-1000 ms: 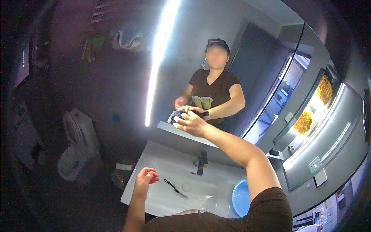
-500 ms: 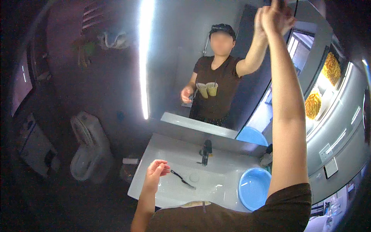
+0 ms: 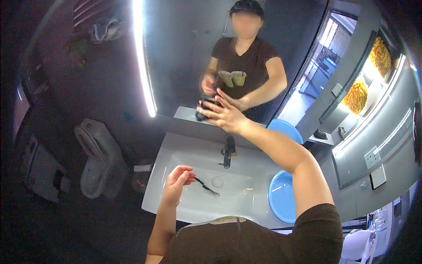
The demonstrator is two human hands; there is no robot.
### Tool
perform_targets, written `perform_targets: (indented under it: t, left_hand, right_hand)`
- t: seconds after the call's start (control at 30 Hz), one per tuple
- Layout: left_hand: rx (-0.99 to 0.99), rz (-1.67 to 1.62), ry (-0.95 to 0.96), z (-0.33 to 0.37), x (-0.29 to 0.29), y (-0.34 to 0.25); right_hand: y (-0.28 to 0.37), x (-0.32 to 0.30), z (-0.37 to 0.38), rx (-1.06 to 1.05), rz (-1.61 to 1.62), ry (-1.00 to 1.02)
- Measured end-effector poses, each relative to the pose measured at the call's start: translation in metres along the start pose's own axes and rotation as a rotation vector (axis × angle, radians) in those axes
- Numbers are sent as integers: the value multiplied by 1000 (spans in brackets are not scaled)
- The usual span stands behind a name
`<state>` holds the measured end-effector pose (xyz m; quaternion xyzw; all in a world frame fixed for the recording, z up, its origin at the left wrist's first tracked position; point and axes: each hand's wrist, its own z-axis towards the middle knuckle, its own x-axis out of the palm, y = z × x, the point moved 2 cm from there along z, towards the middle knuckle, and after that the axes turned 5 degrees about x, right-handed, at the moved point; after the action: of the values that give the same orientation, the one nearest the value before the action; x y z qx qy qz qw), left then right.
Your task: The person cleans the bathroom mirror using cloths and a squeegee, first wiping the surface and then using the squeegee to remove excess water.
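Note:
Over the left side of the white washbasin (image 3: 154, 193), my left hand (image 3: 178, 182) is closed around the end of a slim black toothbrush-like stick (image 3: 206, 187). Its far end slants down to the right over the bowl, close to the drain. My right hand (image 3: 226, 116) reaches forward past the tap (image 3: 227, 152) to the lower part of the mirror (image 3: 184, 66). Its fingers are spread over a black object (image 3: 203, 109), whose kind I cannot make out. The mirror reflects both hands and my dark shirt.
A light blue basin (image 3: 281, 198) stands at the right end of the washbasin, partly behind my right forearm. A toilet (image 3: 99, 163) with its lid up is on the left. A lit shelf with yellow textured ornaments (image 3: 355, 97) and a wall socket (image 3: 372, 157) are on the right.
My right hand has come down from the mirror's upper right to its lower middle, and the arm is now bent. The left hand still holds the stick over the bowl.

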<state>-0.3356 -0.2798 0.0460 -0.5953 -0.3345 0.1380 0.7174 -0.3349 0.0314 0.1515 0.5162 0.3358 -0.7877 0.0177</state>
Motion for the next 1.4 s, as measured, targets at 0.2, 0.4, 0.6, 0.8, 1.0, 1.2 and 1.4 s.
perform_targets:
  t: [0.2, 0.4, 0.6, 0.8, 1.0, 1.2, 1.4]
  left_hand:
    - [-29, -10, -75, -8, -18, 11]
    - [-7, -27, -27, -2, -6, 11]
    - [-7, -19, -31, -7, -14, 9]
    - [15, 0, -50, -12, -24, -3]
    - [27, 4, -77, -29, -35, -2]
    - [23, 17, -107, -46, -45, 1]
    - [-3, 22, -169, -52, -56, -1]
  right_hand:
    - [-24, -90, -1, 296, -422, -368]
    - [-86, -185, -49, 852, -754, -726]
    - [6, -51, -90, 338, -461, -179]
    - [14, -17, -90, 289, -510, -111]
    - [-27, -113, 45, 582, -496, -460]
    - [-3, -34, 106, 401, -376, -268]
    - [36, 56, 74, 127, -222, -23]
